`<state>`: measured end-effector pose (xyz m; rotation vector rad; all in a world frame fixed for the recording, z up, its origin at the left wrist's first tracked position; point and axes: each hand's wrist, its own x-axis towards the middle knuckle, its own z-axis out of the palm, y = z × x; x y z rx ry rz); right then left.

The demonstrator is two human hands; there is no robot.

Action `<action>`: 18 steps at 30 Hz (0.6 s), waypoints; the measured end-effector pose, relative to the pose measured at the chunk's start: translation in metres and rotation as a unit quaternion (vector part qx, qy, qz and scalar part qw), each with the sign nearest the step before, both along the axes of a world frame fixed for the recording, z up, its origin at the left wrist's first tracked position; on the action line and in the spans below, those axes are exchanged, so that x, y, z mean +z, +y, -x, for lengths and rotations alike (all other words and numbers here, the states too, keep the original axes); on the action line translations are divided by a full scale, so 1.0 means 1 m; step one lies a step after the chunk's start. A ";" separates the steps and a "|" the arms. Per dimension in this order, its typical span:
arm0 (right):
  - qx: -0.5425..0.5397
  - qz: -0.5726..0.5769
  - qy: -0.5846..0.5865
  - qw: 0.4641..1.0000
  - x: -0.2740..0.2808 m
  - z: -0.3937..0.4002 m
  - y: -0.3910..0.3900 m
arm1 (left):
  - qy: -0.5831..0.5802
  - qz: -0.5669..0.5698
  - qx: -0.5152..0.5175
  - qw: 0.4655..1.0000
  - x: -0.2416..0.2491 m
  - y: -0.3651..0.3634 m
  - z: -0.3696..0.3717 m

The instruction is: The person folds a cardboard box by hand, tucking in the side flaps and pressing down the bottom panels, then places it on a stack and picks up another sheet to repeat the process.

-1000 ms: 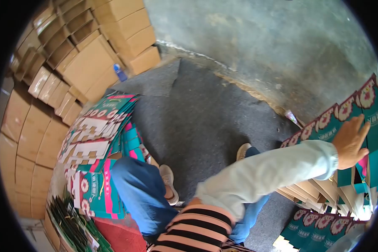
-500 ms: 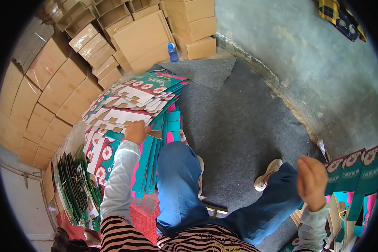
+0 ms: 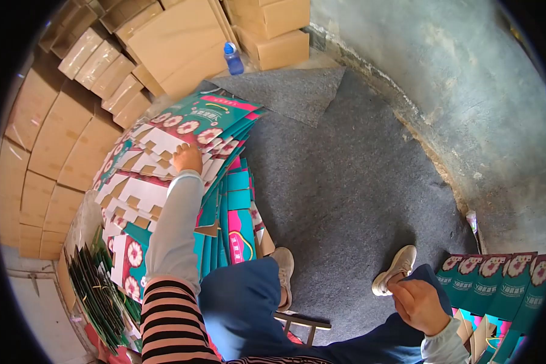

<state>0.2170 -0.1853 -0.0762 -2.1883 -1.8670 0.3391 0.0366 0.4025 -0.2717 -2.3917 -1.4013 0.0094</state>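
A large spread pile of flat printed cardboard boxes [image 3: 218, 121], green, pink and maroon with white flaps, lies on the floor to my left. My left hand [image 3: 187, 159] is stretched out over it, fingers curled down on the white flaps of one flat box [image 3: 161, 142]. My right hand [image 3: 421, 306] hangs above my right thigh, apart from the cardboard. Its fingers are pressed together, and what is in them, if anything, is hidden. Nearest to it stands a row of green printed boxes [image 3: 485, 282] at the lower right.
Brown cartons [image 3: 60, 170] are stacked along the left and back. A blue bottle [image 3: 233, 59] stands before them. Bundled dark green cardboard [image 3: 94, 294] sits at lower left. Dark grey matting [image 3: 340, 200] covers the floor up to a concrete wall [image 3: 455, 79]. A small wooden stool [image 3: 306, 321] shows between my legs.
My left hand has reached farther forward across the pile. My right hand has lowered and come inward over my thigh. The view has shifted, and my legs have moved.
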 end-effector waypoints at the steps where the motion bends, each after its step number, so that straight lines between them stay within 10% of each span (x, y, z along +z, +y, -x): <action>1: 0.005 0.012 0.005 1.000 0.000 -0.001 0.006 | 0.014 -0.007 -0.005 1.000 -0.005 0.006 -0.006; 18: 0.128 0.059 0.005 0.990 -0.013 -0.006 0.088 | 0.121 0.200 -0.048 0.971 -0.029 0.051 -0.022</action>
